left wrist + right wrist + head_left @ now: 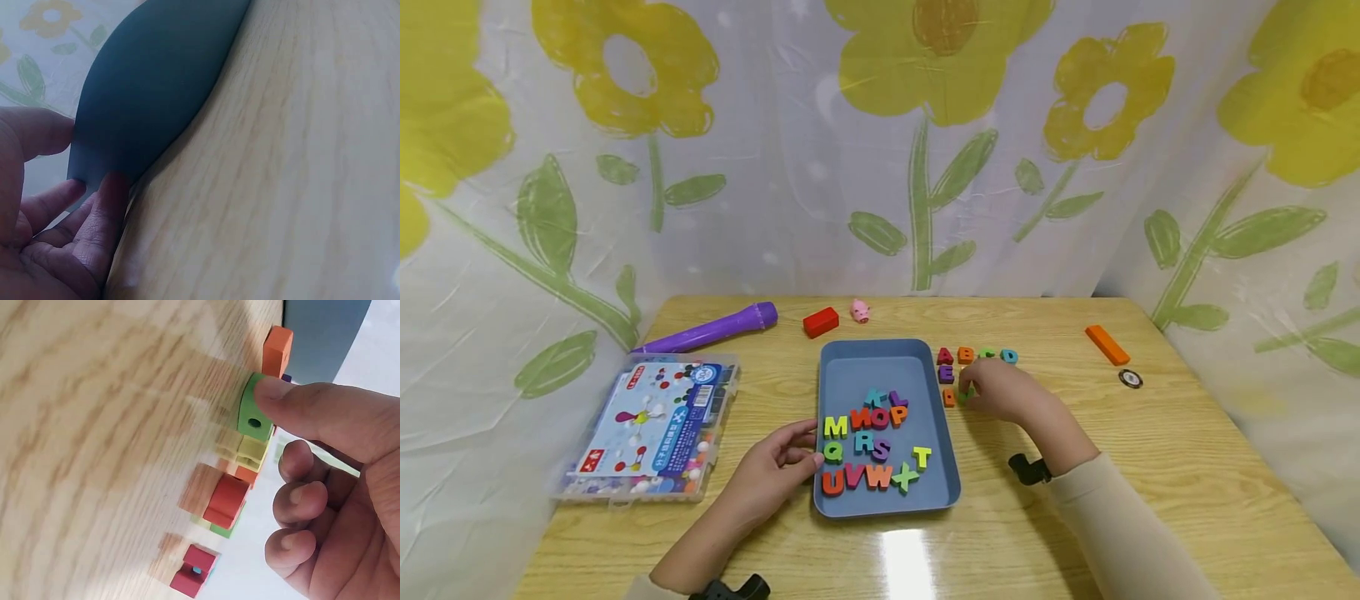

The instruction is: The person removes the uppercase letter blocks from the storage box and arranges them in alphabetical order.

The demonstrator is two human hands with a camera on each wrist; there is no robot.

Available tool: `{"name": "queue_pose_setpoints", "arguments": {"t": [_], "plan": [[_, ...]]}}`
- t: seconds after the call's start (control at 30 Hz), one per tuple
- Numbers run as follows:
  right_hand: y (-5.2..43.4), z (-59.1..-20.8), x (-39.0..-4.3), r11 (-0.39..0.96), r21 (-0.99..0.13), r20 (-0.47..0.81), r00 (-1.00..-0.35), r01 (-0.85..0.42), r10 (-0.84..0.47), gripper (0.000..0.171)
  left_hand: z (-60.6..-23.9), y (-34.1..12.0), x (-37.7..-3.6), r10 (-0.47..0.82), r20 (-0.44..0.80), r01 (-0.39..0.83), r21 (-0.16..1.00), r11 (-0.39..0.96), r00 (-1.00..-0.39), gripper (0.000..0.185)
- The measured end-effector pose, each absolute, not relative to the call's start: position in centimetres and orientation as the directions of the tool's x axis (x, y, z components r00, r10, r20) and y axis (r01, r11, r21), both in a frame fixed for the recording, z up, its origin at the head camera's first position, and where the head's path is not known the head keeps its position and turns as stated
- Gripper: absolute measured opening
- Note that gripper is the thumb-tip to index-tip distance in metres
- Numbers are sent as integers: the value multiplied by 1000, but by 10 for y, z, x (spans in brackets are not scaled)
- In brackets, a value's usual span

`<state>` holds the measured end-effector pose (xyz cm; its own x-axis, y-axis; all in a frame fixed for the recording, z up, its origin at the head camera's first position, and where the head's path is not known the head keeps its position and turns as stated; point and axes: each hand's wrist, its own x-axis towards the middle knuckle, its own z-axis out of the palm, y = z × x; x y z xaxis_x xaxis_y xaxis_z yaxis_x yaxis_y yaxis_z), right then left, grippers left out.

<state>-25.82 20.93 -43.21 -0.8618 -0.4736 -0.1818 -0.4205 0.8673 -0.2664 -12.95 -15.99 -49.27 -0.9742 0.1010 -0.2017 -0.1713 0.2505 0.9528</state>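
My left hand [778, 462] grips the left side of a blue-grey tray [887, 348], with fingers and thumb at its rim and outer wall [150, 75]. Several coloured letter blocks lie in the tray, among them a yellow M [836, 427], a red U [832, 482] and a green X [905, 477]. Right of the tray, my right hand [1000, 388] pinches a green letter block [250, 415] at the table; the index finger is mostly hidden. Beside it stands an orange I [949, 397]. A red A [945, 357] and a purple E [947, 375] are farther back; my hand covers some letters.
A clear-lidded box of molecule-model parts [651, 425] is at the left, near a purple tube-shaped object [715, 329]. Behind the tray sit a red block [821, 322] and a pink pig figure [860, 312]. An orange block [1107, 345] and a black-and-white chip [1131, 379] lie at the right.
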Motion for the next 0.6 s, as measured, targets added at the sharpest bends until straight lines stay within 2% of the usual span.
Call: {"name": "queue_pose_setpoints", "arguments": {"t": [0.23, 0.4, 0.6], "plan": [[211, -433, -257, 867, -266, -179, -862, -421, -474, 15, -493, -158, -129, 94, -203, -173, 950, 260, -975, 54], [207, -414, -250, 857, -303, -148, -868, -416, -474, 22, -491, -157, -129, 98, -202, -171, 950, 260, -975, 54], [161, -382, -248, 823, -306, -118, -839, -478, -531, 25, -490, -158, -128, 91, -204, -173, 948, 266, -975, 55]]}}
